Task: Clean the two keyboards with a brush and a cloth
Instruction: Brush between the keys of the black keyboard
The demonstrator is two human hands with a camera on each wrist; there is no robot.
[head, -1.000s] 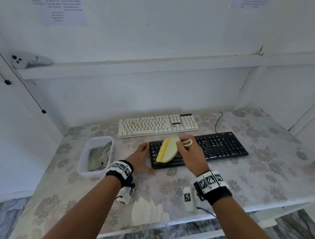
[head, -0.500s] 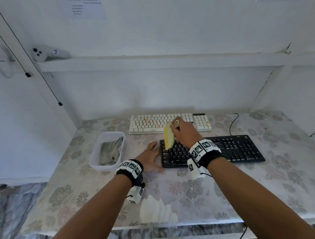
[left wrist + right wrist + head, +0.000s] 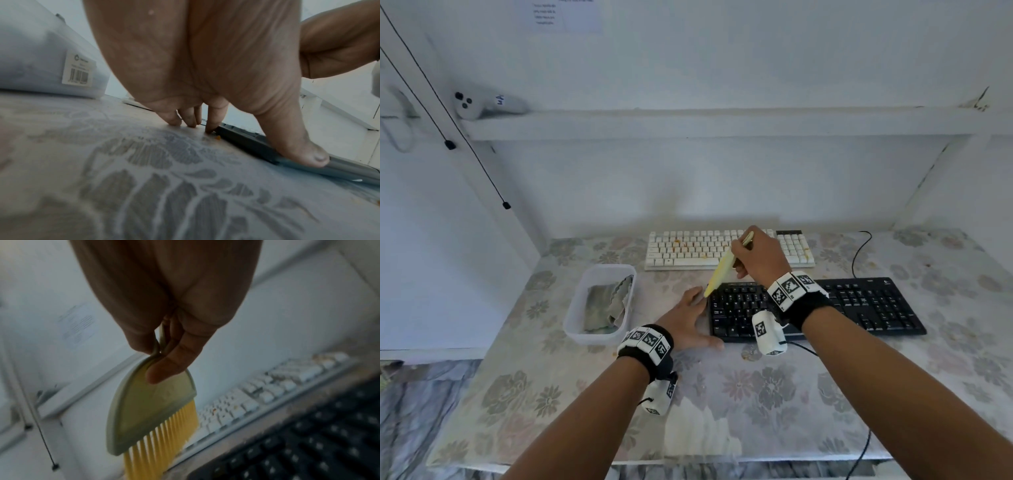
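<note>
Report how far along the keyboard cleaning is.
Nothing looks finished. In hand: the right hand holds the brush with its bristles at the far left corner of the black keyboard, while the left hand rests flat against that keyboard's left end. Left: the white keyboard still shows orange specks, and the cloth sits unused in the plastic tub.
</note>
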